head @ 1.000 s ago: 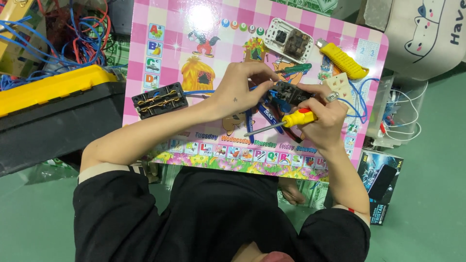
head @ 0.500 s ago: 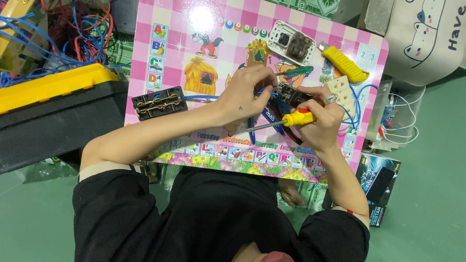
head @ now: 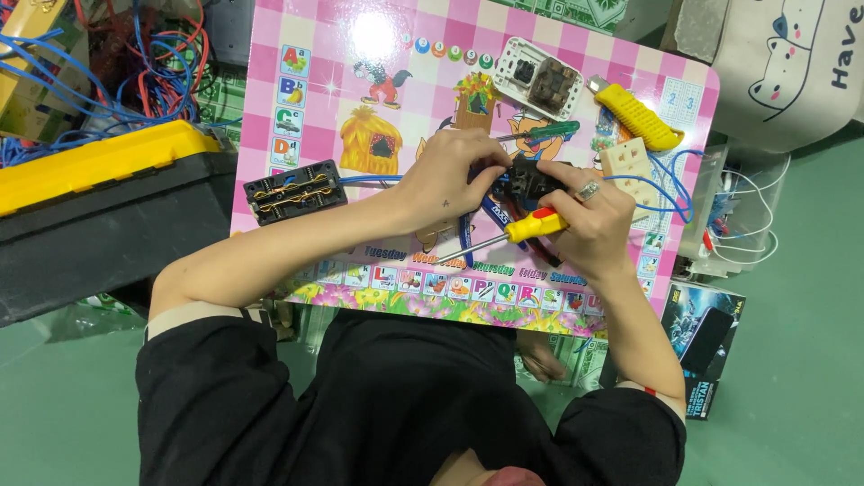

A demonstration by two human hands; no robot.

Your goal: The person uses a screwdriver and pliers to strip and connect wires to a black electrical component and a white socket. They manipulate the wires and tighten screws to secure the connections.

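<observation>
Far to my left a black toolbox with a yellow lid (head: 99, 162) is sitting beside the pink checked surface (head: 297, 36), with a tangle of blue and red wires (head: 117, 63) lying behind it; on the surface's left part a black switch module (head: 295, 192) with brass strips is lying on its own, a blue wire running from it toward my hands, and to my eye it looks finished with or waiting; my left hand (head: 447, 175) is curling closed, fingertips pinching the small dark switch block (head: 531, 180) that is sitting at the middle of the surface between both hands; my right hand (head: 585, 216) is closing around the yellow-and-red screwdriver (head: 526, 228), whose shaft is pointing away to the left and not at the block, so I am judging the wiring as partly done, with screws on this block left to tighten, though I cannot see its terminals; behind my hands a green screwdriver (head: 549, 131) and a white switch plate (head: 540, 79) are lying apart; to the right a yellow utility knife (head: 641, 117) and a cream switch part (head: 630, 171) with looping blue wires (head: 675, 184) are crowding my right hand; off the surface, a clear plastic tub (head: 733, 216) and a dark box (head: 706, 346) are resting on the green floor.
</observation>
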